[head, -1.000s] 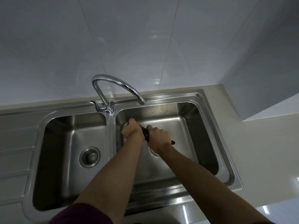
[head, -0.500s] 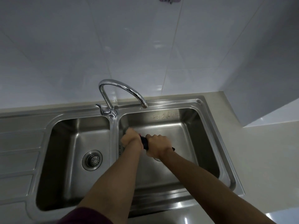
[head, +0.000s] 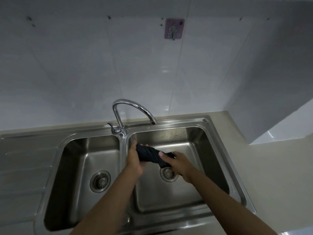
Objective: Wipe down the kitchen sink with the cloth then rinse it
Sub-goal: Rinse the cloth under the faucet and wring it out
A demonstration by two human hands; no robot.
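Note:
A black cloth, twisted into a roll, is held over the right basin of the steel double sink. My left hand grips its left end and my right hand grips its right end. Both hands hover above the right drain, which is partly hidden by my right hand. The chrome tap arches over the right basin with its spout just behind the cloth; no water runs from it. The tap lever sits at its base.
The left basin has its own drain strainer. A ribbed steel drainboard lies at the left. A beige counter spreads to the right. White tiled wall behind carries a purple stick-on hook.
My hands have drawn apart, showing more of the twisted cloth between them. The camera has tilted up, bringing the wall hook into view.

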